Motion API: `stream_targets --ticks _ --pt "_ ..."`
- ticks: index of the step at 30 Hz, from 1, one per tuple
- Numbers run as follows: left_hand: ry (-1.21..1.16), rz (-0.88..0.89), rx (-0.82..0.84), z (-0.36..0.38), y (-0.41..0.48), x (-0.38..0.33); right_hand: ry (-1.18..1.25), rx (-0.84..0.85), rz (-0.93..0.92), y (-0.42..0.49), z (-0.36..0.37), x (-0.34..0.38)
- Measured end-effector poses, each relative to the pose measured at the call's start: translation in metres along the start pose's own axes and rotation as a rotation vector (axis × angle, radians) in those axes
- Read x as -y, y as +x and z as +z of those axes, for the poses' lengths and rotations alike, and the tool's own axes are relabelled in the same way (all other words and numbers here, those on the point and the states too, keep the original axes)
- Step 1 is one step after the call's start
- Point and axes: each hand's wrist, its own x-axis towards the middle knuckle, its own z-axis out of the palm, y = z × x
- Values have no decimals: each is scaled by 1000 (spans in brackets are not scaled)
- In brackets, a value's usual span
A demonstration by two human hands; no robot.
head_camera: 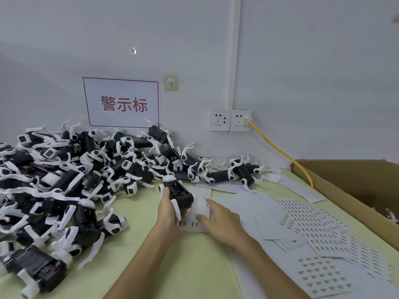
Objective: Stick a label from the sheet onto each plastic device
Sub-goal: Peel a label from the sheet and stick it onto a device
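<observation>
My left hand (167, 210) grips a black and white plastic device (178, 194) at the table's middle, holding it just above a mostly used label sheet (201, 203). My right hand (222, 221) rests on that sheet with its fingers stretched out, index finger pointing toward the device. Whether a label sticks to a fingertip cannot be told. A big heap of the same devices (75, 169) covers the left half of the table up to the wall.
Several full label sheets (319, 229) and blank backing sheets (244, 203) lie spread on the right of the green table (151, 255). A cardboard box (349, 182) stands at the far right. A yellow cable (278, 149) runs from the wall socket (230, 120) down behind the box.
</observation>
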Motion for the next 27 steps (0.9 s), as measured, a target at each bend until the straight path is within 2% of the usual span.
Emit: stream_targets --ticks 3,5,8,10,19,24,27 --pt "5 25 -2 3 1 5 -48 29 -53 1 8 0" --pt "22 21 -35 6 1 7 6 -2 -54 0 7 0" --pt "32 -22 -9 6 1 8 402 -87 -13 -1 1 2" --pt "66 -30 20 5 -1 8 563 -119 11 -1 -4 4" --pt "-131 85 70 -1 -8 -7 692 -231 15 2 -16 1" --pt "-260 34 211 -2 -9 -11 758 -329 19 3 -16 0" --pt "-252 39 277 -2 -9 -11 760 -409 12 5 -16 -3"
